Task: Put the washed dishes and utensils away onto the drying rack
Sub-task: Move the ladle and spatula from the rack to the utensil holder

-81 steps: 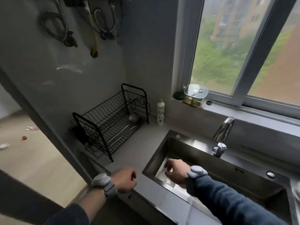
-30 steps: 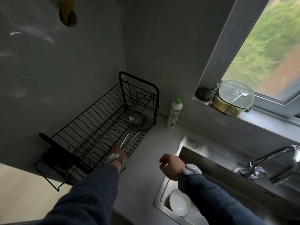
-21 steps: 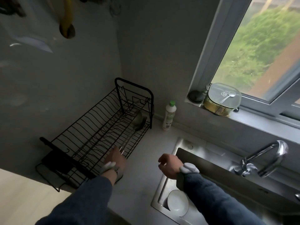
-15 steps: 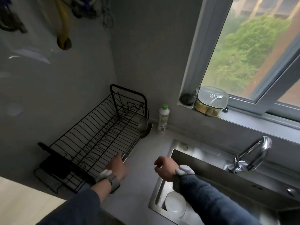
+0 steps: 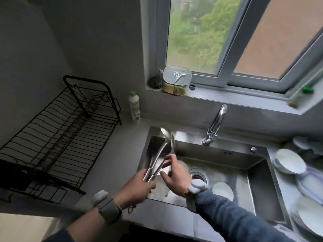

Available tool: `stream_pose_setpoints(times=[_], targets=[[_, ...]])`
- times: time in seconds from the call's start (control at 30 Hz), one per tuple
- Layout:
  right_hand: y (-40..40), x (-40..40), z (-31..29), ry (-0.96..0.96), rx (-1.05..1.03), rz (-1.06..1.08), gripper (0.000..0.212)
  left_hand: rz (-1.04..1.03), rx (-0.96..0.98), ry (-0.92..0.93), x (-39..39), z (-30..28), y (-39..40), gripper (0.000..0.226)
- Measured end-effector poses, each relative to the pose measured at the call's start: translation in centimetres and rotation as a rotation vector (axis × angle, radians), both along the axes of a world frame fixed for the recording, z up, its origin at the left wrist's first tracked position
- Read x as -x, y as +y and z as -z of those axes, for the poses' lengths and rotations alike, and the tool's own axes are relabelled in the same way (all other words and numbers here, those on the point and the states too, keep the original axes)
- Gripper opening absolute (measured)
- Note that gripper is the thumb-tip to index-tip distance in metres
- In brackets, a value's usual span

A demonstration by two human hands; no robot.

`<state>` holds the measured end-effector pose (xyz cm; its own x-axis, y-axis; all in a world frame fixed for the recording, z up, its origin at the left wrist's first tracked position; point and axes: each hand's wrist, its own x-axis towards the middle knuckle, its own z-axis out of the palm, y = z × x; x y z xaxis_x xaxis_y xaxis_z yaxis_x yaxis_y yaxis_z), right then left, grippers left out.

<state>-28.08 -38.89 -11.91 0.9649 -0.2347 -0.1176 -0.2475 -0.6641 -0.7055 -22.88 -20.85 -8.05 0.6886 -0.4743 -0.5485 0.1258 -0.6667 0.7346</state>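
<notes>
My left hand (image 5: 139, 185) is shut on the handles of two long steel utensils, a ladle (image 5: 165, 133) and a spatula (image 5: 173, 145). They point up and away over the left end of the sink (image 5: 251, 173). My right hand (image 5: 175, 173) is beside them with fingers spread, forefinger and thumb on either side of the handles. The black wire drying rack (image 5: 57, 138) stands on the counter to the left with nothing visible on it. White bowls (image 5: 222, 190) lie in the sink, one bowl (image 5: 160, 188) under my hands.
A stack of white plates (image 5: 290, 162) and lidded containers sits on the counter right of the sink. The tap (image 5: 215, 124) rises behind the basin. A soap bottle (image 5: 134, 106) stands between rack and sink, and a lidded jar (image 5: 176, 81) on the windowsill.
My left hand was at the rack, where the ladle lay. Now it holds the ladle and spatula over the sink, and my right hand has come up to them. The view swung right.
</notes>
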Motion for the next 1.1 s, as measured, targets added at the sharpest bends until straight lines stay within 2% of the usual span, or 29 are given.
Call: stream_pose_setpoints(times=[0.07, 0.17, 0.4, 0.63, 0.77, 0.93, 1.03, 1.1], targets=[[-1.9, 2.2, -0.1, 0.018, 0.032, -0.012, 0.039, 0.023, 0.032, 0.037, 1.6, -0.3, -1.9, 0.016], [-3.4, 4.7, -0.5, 0.005, 0.009, 0.054, 0.026, 0.098, 0.05, 0.062, 3.4, -0.3, -3.5, 0.014], [-4.0, 10.4, -1.2, 0.009, -0.072, 0.3, 0.018, 0.238, 0.118, 0.108, 6.3, -1.6, -5.5, 0.035], [-2.9, 15.7, -1.8, 0.009, -0.143, 0.634, 0.023, 0.385, 0.151, 0.054, 10.4, -2.4, -7.0, 0.021], [-3.3, 18.5, -3.1, -0.055, -0.209, 0.823, 0.029, 0.459, 0.196, -0.02, 13.2, -3.1, -8.5, 0.019], [-5.9, 22.4, -3.2, -0.087, -0.278, 0.968, 0.02, 0.563, 0.145, -0.069, 13.8, -2.8, -9.5, 0.022], [-8.9, 26.0, -3.7, -0.07, -0.317, 1.065, 0.006, 0.604, 0.114, -0.147, 14.6, -2.8, -12.0, 0.028], [-9.9, 27.0, -4.3, -0.07, -0.31, 1.106, 0.006, 0.62, 0.097, -0.221, 14.4, -2.9, -13.1, 0.03]])
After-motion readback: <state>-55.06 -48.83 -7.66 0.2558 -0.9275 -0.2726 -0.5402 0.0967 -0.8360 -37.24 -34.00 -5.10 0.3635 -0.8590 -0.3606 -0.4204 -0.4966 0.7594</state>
